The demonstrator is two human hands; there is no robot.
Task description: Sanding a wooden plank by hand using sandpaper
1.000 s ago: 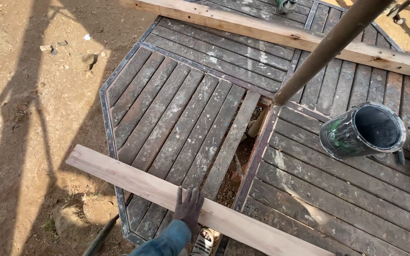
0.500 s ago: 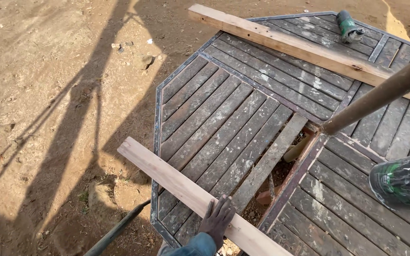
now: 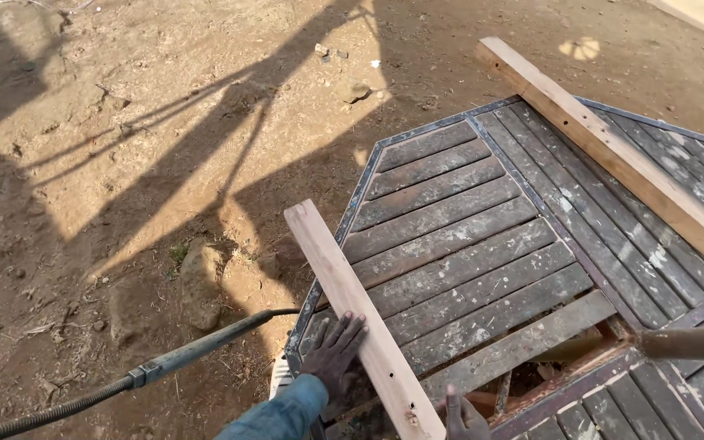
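Pale timber batten (image 3: 360, 314) now swings up-left across the slatted platform (image 3: 482, 236), left hand (image 3: 334, 352) flat, fingers spread; right hand (image 3: 462, 414) mostly hidden, grip unclear.

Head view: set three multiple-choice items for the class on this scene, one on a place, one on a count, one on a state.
1. Where does the left hand rest?
A on the near plank
B on the hose
C on the dirt

2. How many loose pale planks lie across the slatted deck?
A one
B two
C four

3. How is the left hand held?
A fist
B flat, fingers spread
C pinching a nail

Answers: 1 A, its fingers lie against the near plank. 2 B, the near plank and the far plank. 3 B, its fingers are splayed.
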